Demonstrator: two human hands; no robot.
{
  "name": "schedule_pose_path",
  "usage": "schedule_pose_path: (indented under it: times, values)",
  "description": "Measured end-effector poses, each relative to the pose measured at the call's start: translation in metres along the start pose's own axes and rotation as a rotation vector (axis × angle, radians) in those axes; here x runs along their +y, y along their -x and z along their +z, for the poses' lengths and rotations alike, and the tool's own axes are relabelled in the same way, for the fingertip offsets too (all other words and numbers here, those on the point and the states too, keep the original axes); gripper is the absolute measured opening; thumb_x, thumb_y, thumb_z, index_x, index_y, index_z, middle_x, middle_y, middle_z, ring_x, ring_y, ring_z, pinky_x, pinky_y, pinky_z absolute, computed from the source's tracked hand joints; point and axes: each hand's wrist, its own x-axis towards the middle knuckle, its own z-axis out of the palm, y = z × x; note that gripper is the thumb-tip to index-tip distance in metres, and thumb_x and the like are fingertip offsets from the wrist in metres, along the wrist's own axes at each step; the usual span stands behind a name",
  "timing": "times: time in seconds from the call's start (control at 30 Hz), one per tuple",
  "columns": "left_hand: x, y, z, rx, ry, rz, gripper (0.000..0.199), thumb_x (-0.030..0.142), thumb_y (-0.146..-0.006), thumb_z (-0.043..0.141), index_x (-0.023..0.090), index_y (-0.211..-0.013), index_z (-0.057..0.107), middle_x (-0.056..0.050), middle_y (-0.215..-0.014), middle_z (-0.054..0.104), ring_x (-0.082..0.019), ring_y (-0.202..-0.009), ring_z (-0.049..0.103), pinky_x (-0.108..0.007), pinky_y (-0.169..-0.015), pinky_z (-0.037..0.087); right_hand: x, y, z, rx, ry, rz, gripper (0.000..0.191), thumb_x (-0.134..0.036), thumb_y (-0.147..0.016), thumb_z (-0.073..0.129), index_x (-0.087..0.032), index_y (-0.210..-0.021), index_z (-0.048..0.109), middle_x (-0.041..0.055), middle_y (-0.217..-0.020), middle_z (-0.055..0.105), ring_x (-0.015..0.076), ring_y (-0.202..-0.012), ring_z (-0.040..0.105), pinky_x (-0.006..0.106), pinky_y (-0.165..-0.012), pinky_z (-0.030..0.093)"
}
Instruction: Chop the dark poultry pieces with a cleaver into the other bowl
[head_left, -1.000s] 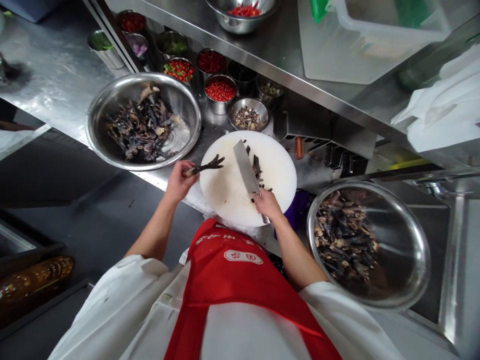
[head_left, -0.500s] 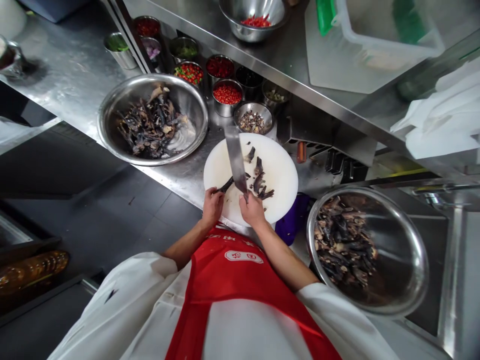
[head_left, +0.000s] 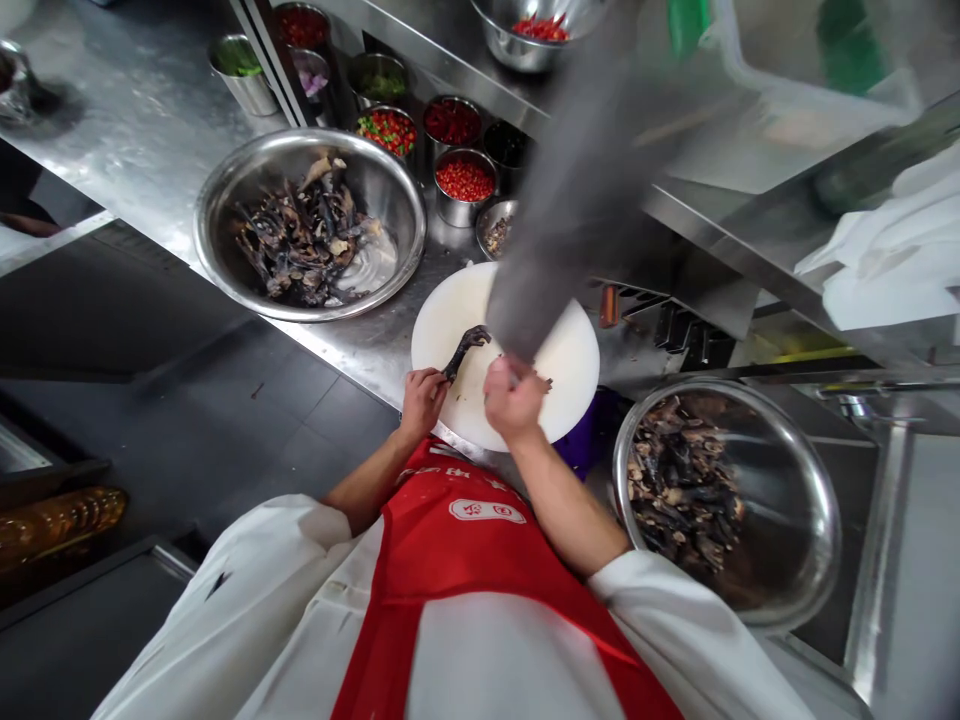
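Note:
Pinched in my left hand [head_left: 424, 398] is the end of a dark chicken foot [head_left: 466, 350], whose claws lie over the left part of the round white cutting board [head_left: 442, 310]. My right hand [head_left: 514, 400] is closed round the handle of a cleaver [head_left: 559, 210]. The blade is raised above the board toward the camera, smeared by motion, and hides much of the board's right part. Only a small dark bit shows beside my right hand. A steel bowl of dark feet [head_left: 300, 240] stands at the left, and another bowl of dark pieces [head_left: 686, 480] at the right.
Steel cups of red chillies [head_left: 465, 180] and other ingredients stand behind the board. Above them runs a steel shelf [head_left: 720, 235] with a bowl of red chillies [head_left: 517, 50] and a translucent bin [head_left: 817, 95]. Knife handles [head_left: 675, 325] and a faucet [head_left: 855, 405] are at the right.
The cleaver has risen from the board toward the camera and tilted right. The foot in my left hand now shows its claws. The view has shifted slightly.

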Motion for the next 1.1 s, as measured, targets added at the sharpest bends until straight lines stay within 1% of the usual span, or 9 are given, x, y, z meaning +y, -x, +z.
schedule_pose_path:
  times: [0.1,0.2,0.37,0.57,0.7,0.87,0.97,1.03,1.1]
  values:
    - [-0.001,0.003,0.005,-0.031,0.019,0.028,0.013,0.031,-0.088,0.057,0.022,-0.094,0.065,-0.009,-0.100,0.064,-0.022,-0.098,0.055,-0.041,-0.092,0.042,0.008,-0.005,0.031,-0.153,0.257,0.037,0.025,-0.024,-0.093,0.036,-0.014,-0.103,0.057,0.0146,-0.085,0.067,0.0274,-0.085,0.065,0.037,-0.077,0.047]
    - [-0.002,0.005,0.007,-0.039,0.028,0.048,0.012,0.029,-0.088,0.056,0.022,-0.094,0.064,-0.009,-0.099,0.063,-0.022,-0.097,0.055,-0.041,-0.091,0.043,0.013,-0.012,0.041,-0.235,0.313,0.054,0.020,-0.021,-0.092,0.040,-0.015,-0.101,0.057,0.0144,-0.087,0.068,0.0270,-0.084,0.065,0.037,-0.078,0.046]
    - [0.003,-0.012,0.015,-0.032,0.043,-0.019,0.007,0.025,-0.085,0.060,0.021,-0.089,0.064,-0.009,-0.099,0.059,-0.023,-0.098,0.054,-0.042,-0.091,0.045,0.028,-0.027,0.015,-0.179,0.262,0.080,0.020,-0.025,-0.091,0.042,-0.018,-0.094,0.060,0.0128,-0.088,0.069,0.0254,-0.088,0.065,0.034,-0.081,0.045]
    - [0.025,-0.083,0.027,-0.004,0.230,-0.108,0.007,0.019,-0.084,0.056,0.019,-0.086,0.064,-0.009,-0.101,0.054,-0.020,-0.094,0.057,-0.036,-0.085,0.049,0.043,-0.022,-0.028,0.041,0.010,0.152,0.028,-0.040,-0.091,0.038,-0.020,-0.091,0.057,0.0026,-0.066,0.065,0.0192,-0.065,0.063,0.027,-0.065,0.046]
    - [0.016,-0.147,-0.026,0.198,0.164,-0.009,0.009,0.020,-0.086,0.053,0.020,-0.090,0.062,-0.008,-0.102,0.056,-0.021,-0.103,0.053,-0.037,-0.092,0.045,0.044,0.009,-0.034,-0.041,-0.118,0.178,0.031,-0.046,-0.090,0.040,-0.023,-0.071,0.050,-0.0026,-0.047,0.055,0.0160,-0.049,0.056,0.026,-0.058,0.044]
    - [-0.063,-0.229,-0.130,0.410,-0.096,-0.180,0.008,0.019,-0.083,0.054,0.017,-0.088,0.060,-0.009,-0.103,0.057,-0.022,-0.108,0.050,-0.036,-0.096,0.039,0.067,0.044,-0.007,-0.466,-0.303,0.222,0.031,-0.049,-0.088,0.042,-0.024,-0.069,0.044,-0.0062,-0.043,0.048,0.0146,-0.039,0.049,0.026,-0.045,0.039]
    - [-0.119,-0.270,-0.163,0.160,-0.261,-0.430,0.008,0.016,-0.074,0.062,0.015,-0.081,0.060,-0.011,-0.097,0.062,-0.024,-0.100,0.055,-0.036,-0.091,0.040,0.082,0.047,0.003,-0.546,-0.354,0.285,0.030,-0.051,-0.086,0.043,-0.024,-0.072,0.044,-0.0066,-0.049,0.049,0.0145,-0.039,0.049,0.025,-0.042,0.037]
    - [-0.145,-0.290,-0.166,0.011,-0.271,-0.539,0.015,0.014,-0.068,0.067,0.015,-0.081,0.060,-0.010,-0.092,0.065,-0.025,-0.097,0.057,-0.035,-0.088,0.041,0.088,0.041,0.003,-0.495,-0.340,0.335,0.032,-0.053,-0.085,0.042,-0.024,-0.072,0.044,-0.0063,-0.049,0.049,0.0151,-0.039,0.050,0.026,-0.042,0.039]
    - [-0.156,-0.305,-0.158,-0.005,-0.184,-0.608,0.019,0.014,-0.065,0.069,0.015,-0.081,0.059,-0.011,-0.085,0.066,-0.026,-0.094,0.058,-0.036,-0.084,0.041,0.090,0.032,0.000,-0.407,-0.299,0.352,0.033,-0.055,-0.086,0.040,-0.025,-0.072,0.045,-0.0060,-0.046,0.048,0.0168,-0.039,0.050,0.029,-0.045,0.041]
